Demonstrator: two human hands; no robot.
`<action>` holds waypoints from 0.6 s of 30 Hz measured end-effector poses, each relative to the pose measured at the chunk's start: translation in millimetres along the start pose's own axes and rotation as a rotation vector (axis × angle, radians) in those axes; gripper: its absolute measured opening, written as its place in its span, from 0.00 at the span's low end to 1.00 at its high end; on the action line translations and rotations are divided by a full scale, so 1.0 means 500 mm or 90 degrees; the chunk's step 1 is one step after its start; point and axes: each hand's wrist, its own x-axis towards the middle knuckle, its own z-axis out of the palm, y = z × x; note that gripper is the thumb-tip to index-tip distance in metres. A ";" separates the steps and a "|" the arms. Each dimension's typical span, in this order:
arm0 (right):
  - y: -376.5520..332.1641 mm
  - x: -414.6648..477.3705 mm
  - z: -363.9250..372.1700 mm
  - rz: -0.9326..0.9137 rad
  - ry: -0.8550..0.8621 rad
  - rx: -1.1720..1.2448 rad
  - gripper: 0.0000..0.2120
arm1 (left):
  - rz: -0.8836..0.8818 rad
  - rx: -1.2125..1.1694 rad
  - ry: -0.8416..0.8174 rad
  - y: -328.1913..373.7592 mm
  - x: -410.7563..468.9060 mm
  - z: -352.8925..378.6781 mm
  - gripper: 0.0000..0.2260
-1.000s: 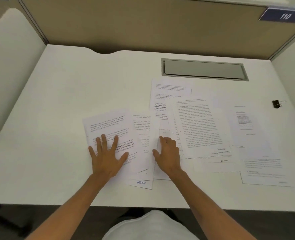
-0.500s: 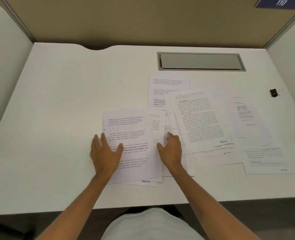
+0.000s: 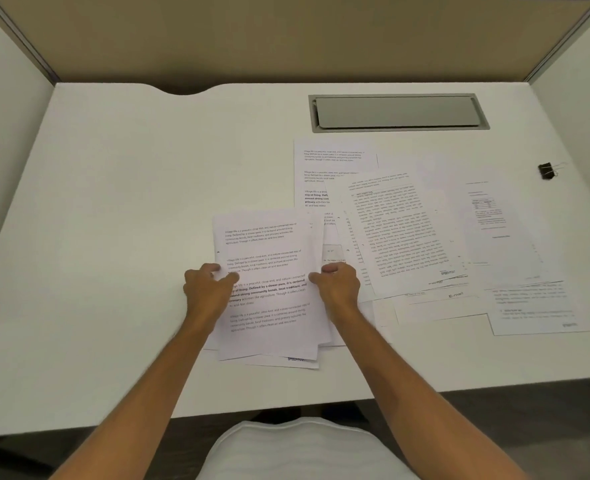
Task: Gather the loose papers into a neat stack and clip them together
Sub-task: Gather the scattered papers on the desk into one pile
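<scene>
Head view, nearest first: both forearms reach forward over the near edge of the desk (image 3: 113, 209) to a small stack (image 3: 272, 289) of printed sheets near the middle. The left hand (image 3: 207, 292) clamps the stack's left edge, its thumb lying on the top sheet and its fingers curled at or under the edge. The right hand (image 3: 338, 289) does the same at the right edge, fingers curled by the margin; whether they reach under the sheets cannot be told. The stack is not square: lower sheets stick out at its near edge.

Just beyond and to the right, the loose papers (image 3: 404, 233) lie fanned and overlapping, some tucked partly beneath the stack's right side. Farther right, well apart from all the sheets, a binder clip (image 3: 546, 171) sits near the right partition. At the far side a grey hatch (image 3: 397, 112) is set into the desk.

The likely trouble: lifting or squaring the stack now could drag the overlapped sheets along and skew them, since they lie under its right edge. A light pinch at mid-edge may also let the lower, offset sheets slide out toward the near side.
</scene>
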 end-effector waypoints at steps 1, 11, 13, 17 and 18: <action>0.001 0.001 0.000 0.000 -0.014 0.002 0.06 | -0.004 -0.001 0.011 0.000 0.001 -0.001 0.31; 0.012 -0.022 -0.004 -0.063 -0.106 -0.095 0.28 | -0.046 -0.052 -0.017 0.002 -0.004 0.007 0.22; 0.017 -0.012 -0.011 -0.064 -0.113 -0.068 0.27 | -0.049 -0.068 -0.022 0.002 -0.007 0.007 0.19; 0.028 0.012 -0.031 -0.054 -0.148 -0.008 0.23 | -0.040 -0.076 -0.038 -0.006 -0.011 0.004 0.20; 0.028 0.015 -0.040 -0.056 -0.163 0.010 0.22 | -0.034 -0.071 -0.041 -0.008 -0.013 0.005 0.21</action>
